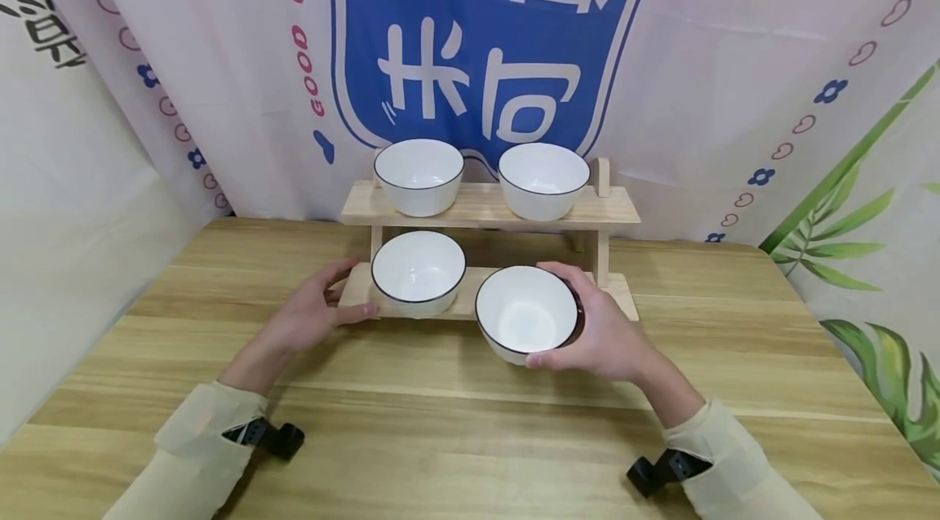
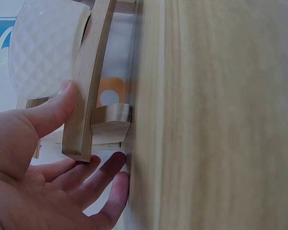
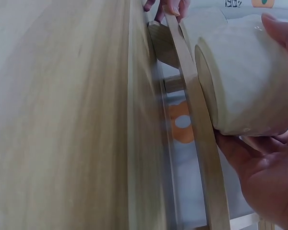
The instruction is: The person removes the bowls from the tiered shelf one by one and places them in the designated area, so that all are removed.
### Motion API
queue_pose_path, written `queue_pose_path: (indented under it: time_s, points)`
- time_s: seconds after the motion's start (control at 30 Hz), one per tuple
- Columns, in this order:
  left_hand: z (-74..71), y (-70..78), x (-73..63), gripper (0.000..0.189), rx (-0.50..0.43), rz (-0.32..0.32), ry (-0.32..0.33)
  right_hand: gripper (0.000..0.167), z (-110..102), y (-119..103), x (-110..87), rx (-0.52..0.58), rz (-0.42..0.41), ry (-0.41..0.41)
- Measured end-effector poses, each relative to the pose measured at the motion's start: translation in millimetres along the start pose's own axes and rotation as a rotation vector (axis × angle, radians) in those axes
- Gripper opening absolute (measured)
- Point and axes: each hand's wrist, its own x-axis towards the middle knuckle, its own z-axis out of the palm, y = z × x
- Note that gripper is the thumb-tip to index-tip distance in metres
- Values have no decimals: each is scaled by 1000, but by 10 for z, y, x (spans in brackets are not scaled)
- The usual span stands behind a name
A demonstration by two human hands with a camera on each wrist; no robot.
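In the head view, a two-tier wooden rack (image 1: 477, 214) carries white bowls with dark rims. My right hand (image 1: 598, 332) grips one white bowl (image 1: 525, 312) by its side, thumb at the front and fingers behind. This bowl is tilted and juts past the front of the lower board; the right wrist view shows its base close to the board (image 3: 201, 129), contact unclear. My left hand (image 1: 316, 308) holds the left end of the lower board, with the thumb near another bowl (image 1: 419, 271). In the left wrist view, the fingers (image 2: 103, 177) curl around the board end.
Two bowls, a left one (image 1: 419, 177) and a right one (image 1: 543, 181), stand on the upper board. Below the rack is a wood-grain table (image 1: 441, 430). A printed curtain (image 1: 705, 79) hangs right behind the rack.
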Motion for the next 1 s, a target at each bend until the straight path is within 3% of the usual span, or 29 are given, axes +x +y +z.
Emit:
queue_pose_path:
  time_s: [0.4,1.0]
  points:
    - [-12,-24,13,103,1,11,5,113,126,-88,-37,136,-105,-148]
    - [-1,-25,14,104,-12,-7,9,117,584,-316,-20,114,-122,-257]
